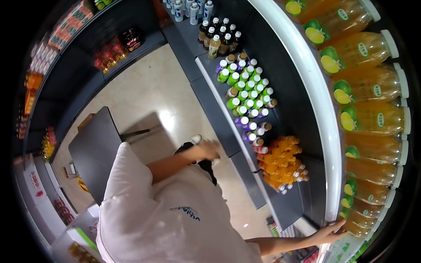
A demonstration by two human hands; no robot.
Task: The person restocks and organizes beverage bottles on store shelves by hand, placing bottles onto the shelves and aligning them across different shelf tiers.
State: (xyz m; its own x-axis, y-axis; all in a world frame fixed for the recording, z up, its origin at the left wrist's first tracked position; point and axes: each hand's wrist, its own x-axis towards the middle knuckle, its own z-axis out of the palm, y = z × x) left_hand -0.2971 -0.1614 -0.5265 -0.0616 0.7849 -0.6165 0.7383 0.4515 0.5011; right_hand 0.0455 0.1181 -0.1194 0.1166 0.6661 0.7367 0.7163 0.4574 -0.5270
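My right hand [330, 233] reaches out to the shelf rim at the lower right, its fingers stretched out against the lowest bottle of a row. That bottle [358, 229] is large and clear, with amber drink and a white cap. Whether the fingers press on the bottle or only on the rim is hard to make out. My left hand [206, 150] hangs in front of my body over the floor, blurred by motion, and nothing shows in it. Similar amber bottles [366, 85] with lime pictures on their labels line the upper shelf.
On the lower shelf stand dark bottles [226, 39], green-labelled bottles [247, 90] and a cluster of orange drink bottles [280, 162]. A white shelf rim [322, 101] curves along my right. A dark table [94, 147] stands to my left, with stocked shelves [131, 55] beyond it.
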